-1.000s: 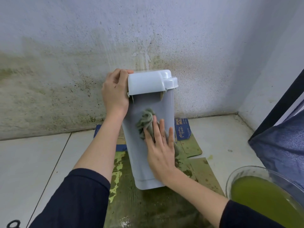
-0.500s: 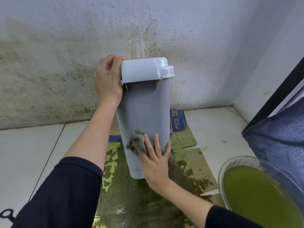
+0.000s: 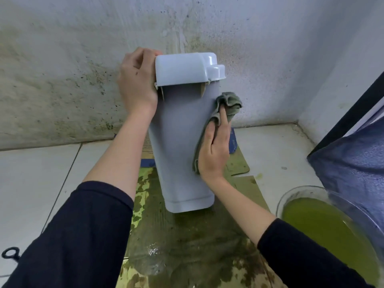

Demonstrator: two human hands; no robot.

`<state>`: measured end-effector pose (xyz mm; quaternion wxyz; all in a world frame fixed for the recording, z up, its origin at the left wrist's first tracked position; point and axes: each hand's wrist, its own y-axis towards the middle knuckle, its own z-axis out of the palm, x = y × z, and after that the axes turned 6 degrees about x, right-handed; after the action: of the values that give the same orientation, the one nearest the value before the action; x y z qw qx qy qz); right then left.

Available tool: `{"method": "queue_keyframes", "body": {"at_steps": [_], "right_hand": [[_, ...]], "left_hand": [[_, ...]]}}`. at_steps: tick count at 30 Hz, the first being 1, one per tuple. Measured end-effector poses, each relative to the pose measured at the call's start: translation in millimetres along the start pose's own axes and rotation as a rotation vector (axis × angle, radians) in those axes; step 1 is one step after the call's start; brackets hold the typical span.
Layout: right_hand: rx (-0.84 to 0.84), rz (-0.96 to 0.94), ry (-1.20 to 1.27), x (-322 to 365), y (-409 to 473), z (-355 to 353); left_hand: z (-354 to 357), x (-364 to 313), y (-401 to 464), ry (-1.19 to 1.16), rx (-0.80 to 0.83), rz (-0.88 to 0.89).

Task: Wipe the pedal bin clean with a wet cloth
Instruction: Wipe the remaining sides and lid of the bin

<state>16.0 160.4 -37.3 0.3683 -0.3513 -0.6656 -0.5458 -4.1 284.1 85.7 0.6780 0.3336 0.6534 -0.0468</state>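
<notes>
A tall grey pedal bin [image 3: 179, 142] with a paler lid [image 3: 182, 68] stands upright on wet cardboard in the middle of the head view. My left hand [image 3: 137, 84] grips the bin's upper left side, just beside the lid. My right hand [image 3: 214, 152] presses a grey-green wet cloth [image 3: 227, 104] against the bin's right edge, at about mid height. The cloth bunches up above my fingers and hangs down along the edge under my palm. The far side of the bin is hidden.
Wet, stained cardboard [image 3: 187, 242] covers the floor under the bin. A clear bowl of green water [image 3: 324, 227] sits at the lower right. Blue fabric [image 3: 353, 163] hangs at the right. A stained wall [image 3: 62, 69] stands close behind, over white tiles [image 3: 37, 173].
My right hand with the cloth has moved from low on the bin's front face up and over to its right edge. My left hand keeps its hold near the lid.
</notes>
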Motion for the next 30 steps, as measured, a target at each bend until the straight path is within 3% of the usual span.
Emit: {"method": "queue_keyframes", "body": {"at_steps": [2, 6, 9, 12, 19, 23, 26, 30], "right_hand": [[0.026, 0.156, -0.014, -31.2, -38.7, -5.1], [0.056, 0.873, 0.146, -69.3, -106.8, -16.2], [-0.023, 1.074, 0.211, -64.3, -100.4, -12.9], [-0.039, 1.003, 0.235, -42.3, -70.3, -9.3], [0.019, 0.545, 0.504, 59.1, 9.9, -21.3], [-0.166, 0.459, 0.586, 80.0, -1.5, -32.3], [-0.283, 0.243, 0.413, 88.1, -11.5, -47.7], [-0.069, -0.013, 0.065, 84.3, -29.8, -59.7]], "left_hand": [[0.3, -0.6, -2.1, -0.026, -0.011, -0.008], [-3.8, 1.6, -5.7, -0.061, -0.019, -0.004], [-6.5, 3.4, -5.3, -0.056, -0.008, 0.007], [-8.0, 3.4, -6.0, -0.062, 0.004, 0.021], [-16.0, 7.0, -32.4, -0.058, -0.006, 0.069], [-21.5, 5.7, -69.4, -0.022, -0.003, 0.143], [-30.6, 12.0, -101.6, 0.037, 0.009, 0.224], [-45.9, 26.2, -137.5, 0.099, 0.023, 0.287]]}}
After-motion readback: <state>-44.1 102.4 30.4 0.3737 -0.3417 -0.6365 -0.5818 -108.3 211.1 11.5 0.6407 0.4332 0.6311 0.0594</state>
